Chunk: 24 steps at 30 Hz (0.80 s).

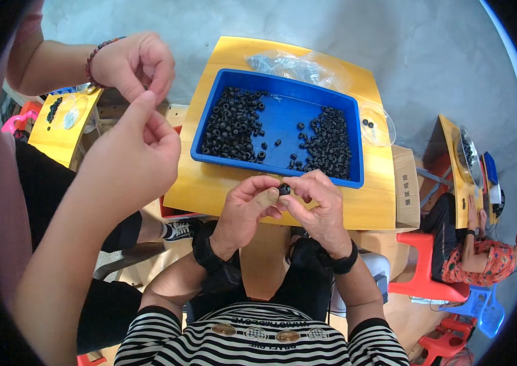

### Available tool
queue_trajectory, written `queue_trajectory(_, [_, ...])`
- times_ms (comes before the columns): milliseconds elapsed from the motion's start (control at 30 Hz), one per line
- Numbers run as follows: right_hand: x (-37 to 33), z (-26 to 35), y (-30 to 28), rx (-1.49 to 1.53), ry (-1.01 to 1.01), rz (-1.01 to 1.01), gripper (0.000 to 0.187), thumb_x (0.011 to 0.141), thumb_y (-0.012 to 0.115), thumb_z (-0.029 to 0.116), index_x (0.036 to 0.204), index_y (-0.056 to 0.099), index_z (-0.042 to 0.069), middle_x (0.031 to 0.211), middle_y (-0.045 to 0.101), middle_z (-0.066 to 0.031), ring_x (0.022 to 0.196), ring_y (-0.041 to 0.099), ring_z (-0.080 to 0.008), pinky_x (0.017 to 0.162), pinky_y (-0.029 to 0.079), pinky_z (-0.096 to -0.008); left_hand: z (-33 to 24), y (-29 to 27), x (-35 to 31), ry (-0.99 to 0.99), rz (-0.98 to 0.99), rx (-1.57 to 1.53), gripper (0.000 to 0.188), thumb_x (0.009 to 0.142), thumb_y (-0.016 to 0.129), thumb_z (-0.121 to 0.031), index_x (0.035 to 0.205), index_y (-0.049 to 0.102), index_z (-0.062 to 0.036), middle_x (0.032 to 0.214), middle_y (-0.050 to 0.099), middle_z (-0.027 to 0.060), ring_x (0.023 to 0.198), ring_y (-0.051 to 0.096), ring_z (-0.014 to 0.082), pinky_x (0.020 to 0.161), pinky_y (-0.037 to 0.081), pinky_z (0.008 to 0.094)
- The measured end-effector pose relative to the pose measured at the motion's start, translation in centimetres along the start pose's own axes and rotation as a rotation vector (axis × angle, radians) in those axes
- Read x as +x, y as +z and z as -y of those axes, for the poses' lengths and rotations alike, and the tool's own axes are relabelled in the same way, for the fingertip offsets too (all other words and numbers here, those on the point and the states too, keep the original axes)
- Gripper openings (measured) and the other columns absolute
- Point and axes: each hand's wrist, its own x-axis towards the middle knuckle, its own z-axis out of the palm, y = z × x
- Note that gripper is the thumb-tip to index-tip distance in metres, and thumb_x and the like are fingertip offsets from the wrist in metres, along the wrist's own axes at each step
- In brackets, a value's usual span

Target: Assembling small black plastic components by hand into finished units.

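Small black ring [284, 189] sits pinched btwn both hands just in front of the blue tray [277, 160], left hand [247, 207] & right hand [316, 204] closed on it, equally near.

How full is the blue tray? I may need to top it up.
Partly full. The blue tray holds two heaps of small black rings, with bare blue floor showing between them.

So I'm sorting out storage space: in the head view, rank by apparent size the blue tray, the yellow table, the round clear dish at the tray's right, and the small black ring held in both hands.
1. Yellow table
2. Blue tray
3. Clear dish
4. Black ring, pinched between left hand and right hand; it sits nearer the camera, yet looks smallest.
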Motion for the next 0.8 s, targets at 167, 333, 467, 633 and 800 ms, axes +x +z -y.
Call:
queue_trajectory(167, [0.1,0.4,0.4,-0.007,-0.049,0.003,0.027,0.069,0.074,0.007,0.095,0.067,0.006,0.077,0.059,-0.0072,0.067,0.056,-0.0182,0.055,0.044,-0.0276,-0.1,-0.4,-0.1,0.0,0.019,-0.079,0.02,0.088,0.059,-0.008,0.107,0.056,-0.0034,0.092,0.063,0.0062,0.078,0.063,0.0129,0.065,0.053,0.0236])
queue_trajectory(333, [0.0,-0.5,0.8,-0.12,-0.106,0.011,0.028,0.07,0.073,0.008,0.097,0.067,0.006,0.077,0.059,-0.0078,0.066,0.058,-0.0213,0.057,0.047,-0.0303,0.3,-1.0,0.3,0.016,0.048,-0.083,0.02,0.087,0.059,-0.006,0.107,0.056,-0.0034,0.093,0.064,0.0077,0.077,0.064,0.0147,0.065,0.053,0.0239])
queue_trajectory(467, [0.1,-1.0,0.4,-0.227,-0.16,0.061,0.031,0.071,0.071,0.001,0.101,0.065,0.004,0.076,0.058,-0.008,0.067,0.057,-0.0193,0.056,0.045,-0.0268,0.8,-1.2,0.9,0.003,0.008,-0.069,0.02,0.086,0.06,-0.004,0.106,0.056,-0.0032,0.092,0.064,0.0083,0.076,0.064,0.0141,0.063,0.053,0.0241])
queue_trajectory(633, [1.2,-0.3,0.7,-0.254,-0.246,0.096,0.029,0.071,0.072,0.004,0.099,0.065,0.003,0.077,0.059,-0.0098,0.065,0.058,-0.0207,0.055,0.046,-0.0277,0.0,-2.1,0.4,0.017,-0.029,-0.053,0.019,0.086,0.06,-0.004,0.104,0.057,-0.0028,0.091,0.065,0.0086,0.075,0.064,0.0138,0.062,0.053,0.0244])
queue_trajectory(800, [3.2,-3.8,-2.0,-0.339,-0.127,0.107,0.02,0.073,0.07,0.01,0.092,0.066,0.005,0.076,0.06,-0.0101,0.067,0.06,-0.024,0.058,0.048,-0.0307,0.0,-2.2,0.7,-0.033,-0.017,-0.163,0.017,0.087,0.058,-0.006,0.104,0.057,-0.0033,0.09,0.065,0.01,0.073,0.064,0.0149,0.062,0.053,0.0259])
